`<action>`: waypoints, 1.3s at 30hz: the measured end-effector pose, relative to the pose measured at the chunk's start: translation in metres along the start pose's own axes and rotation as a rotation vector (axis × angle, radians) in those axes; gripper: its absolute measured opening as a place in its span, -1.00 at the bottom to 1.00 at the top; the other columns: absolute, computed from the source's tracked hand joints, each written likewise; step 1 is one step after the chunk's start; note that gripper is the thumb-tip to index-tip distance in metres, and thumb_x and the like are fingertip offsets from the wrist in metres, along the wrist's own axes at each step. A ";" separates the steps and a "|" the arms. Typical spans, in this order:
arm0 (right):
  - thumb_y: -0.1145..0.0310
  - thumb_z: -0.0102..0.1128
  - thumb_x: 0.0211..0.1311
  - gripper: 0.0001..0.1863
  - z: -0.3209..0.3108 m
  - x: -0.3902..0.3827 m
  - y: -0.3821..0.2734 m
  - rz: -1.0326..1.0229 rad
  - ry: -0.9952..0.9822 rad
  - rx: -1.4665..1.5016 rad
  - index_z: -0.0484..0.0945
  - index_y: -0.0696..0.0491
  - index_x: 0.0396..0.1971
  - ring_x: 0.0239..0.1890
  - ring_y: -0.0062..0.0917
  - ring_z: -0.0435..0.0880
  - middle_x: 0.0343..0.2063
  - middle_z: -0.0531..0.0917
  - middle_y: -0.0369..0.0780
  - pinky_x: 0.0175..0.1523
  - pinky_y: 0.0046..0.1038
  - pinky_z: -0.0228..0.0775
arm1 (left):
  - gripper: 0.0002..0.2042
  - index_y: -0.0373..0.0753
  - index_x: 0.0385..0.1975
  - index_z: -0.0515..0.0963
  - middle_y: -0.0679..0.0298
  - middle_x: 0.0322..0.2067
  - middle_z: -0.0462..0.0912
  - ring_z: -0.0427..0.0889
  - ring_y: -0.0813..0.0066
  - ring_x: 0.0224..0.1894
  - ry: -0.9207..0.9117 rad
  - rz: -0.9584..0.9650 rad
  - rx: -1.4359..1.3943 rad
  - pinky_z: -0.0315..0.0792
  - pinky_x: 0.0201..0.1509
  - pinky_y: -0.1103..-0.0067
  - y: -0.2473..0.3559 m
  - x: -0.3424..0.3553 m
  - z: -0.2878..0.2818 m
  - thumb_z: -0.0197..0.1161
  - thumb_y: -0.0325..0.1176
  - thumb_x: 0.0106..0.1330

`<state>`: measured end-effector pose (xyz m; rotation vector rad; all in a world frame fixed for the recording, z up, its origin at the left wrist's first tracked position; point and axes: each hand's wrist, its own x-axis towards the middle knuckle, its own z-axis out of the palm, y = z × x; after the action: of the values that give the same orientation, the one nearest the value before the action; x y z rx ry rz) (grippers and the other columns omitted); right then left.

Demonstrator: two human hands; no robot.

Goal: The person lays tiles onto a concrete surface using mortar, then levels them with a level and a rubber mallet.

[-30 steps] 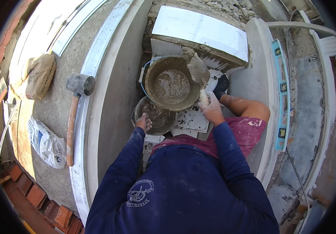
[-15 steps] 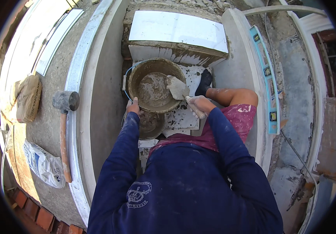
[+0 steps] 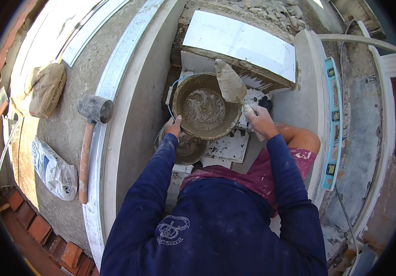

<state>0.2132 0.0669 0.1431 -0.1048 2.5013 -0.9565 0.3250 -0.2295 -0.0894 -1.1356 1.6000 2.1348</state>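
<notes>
My left hand (image 3: 174, 127) grips the near-left rim of a mortar-caked bucket (image 3: 230, 120), thumb over the edge. Wet grey mortar (image 3: 203, 109) lies in its bottom. My right hand (image 3: 261, 122) is closed round the handle of a trowel (image 3: 230, 83). Its mortar-coated blade is above the bucket's far right rim, tip pointing away from me. A second mortar-smeared container (image 3: 189, 150) sits below the bucket on the near side, partly covered by it.
A white tile (image 3: 241, 43) tops the step ahead. Low walls flank me; a blue spirit level (image 3: 334, 124) lies along the right one. On the left are a rubber mallet (image 3: 95, 110), a paper sack (image 3: 46, 89) and a white bag (image 3: 53, 170).
The trowel has risen out of the bucket to above its far right rim, its blade now pointing away from me. My left hand stays on the rim. The whole view has tilted.
</notes>
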 end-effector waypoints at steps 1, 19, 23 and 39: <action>0.24 0.17 0.23 -0.74 0.007 0.030 -0.005 -0.087 -0.016 0.013 0.52 0.18 -0.40 -0.62 -0.56 0.53 -0.59 0.54 -0.23 -0.51 -0.49 0.36 | -0.61 -0.08 0.18 0.40 0.31 0.04 0.54 0.53 0.35 0.04 -0.008 0.004 -0.018 0.51 -0.01 0.25 0.003 -0.003 0.001 0.11 -0.12 0.41; 0.16 0.19 0.27 -0.64 -0.012 0.190 0.068 -0.086 -0.251 0.294 0.61 0.23 -0.33 -0.49 -0.66 0.49 -0.53 0.58 -0.28 -0.34 -0.49 0.35 | -0.61 -0.06 0.18 0.37 0.33 0.02 0.54 0.54 0.38 0.03 0.040 -0.152 -0.060 0.46 0.02 0.24 0.044 -0.041 0.020 0.08 -0.08 0.43; 0.26 0.20 0.23 -0.74 -0.045 0.159 0.134 0.041 -0.162 0.306 0.61 0.20 -0.34 -0.45 -0.65 0.45 -0.51 0.57 -0.32 -0.30 -0.51 0.32 | -0.62 -0.09 0.17 0.36 0.29 0.01 0.55 0.59 0.35 -0.04 0.035 -0.151 -0.079 0.51 -0.03 0.25 0.041 -0.038 0.018 0.08 -0.11 0.44; 0.15 0.28 0.06 -0.62 -0.054 0.031 0.068 -0.147 0.244 -0.411 0.52 -0.03 -0.14 -0.20 -0.08 0.64 -0.32 0.66 -0.05 -0.11 -0.13 0.48 | -0.64 -0.09 0.13 0.38 0.30 0.00 0.53 0.53 0.33 0.02 0.045 -0.125 -0.071 0.47 -0.05 0.25 0.049 -0.047 0.022 0.08 -0.10 0.43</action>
<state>0.1675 0.1448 0.1224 -0.3221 2.9209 -0.5179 0.3175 -0.2161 -0.0200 -1.2786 1.4407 2.1149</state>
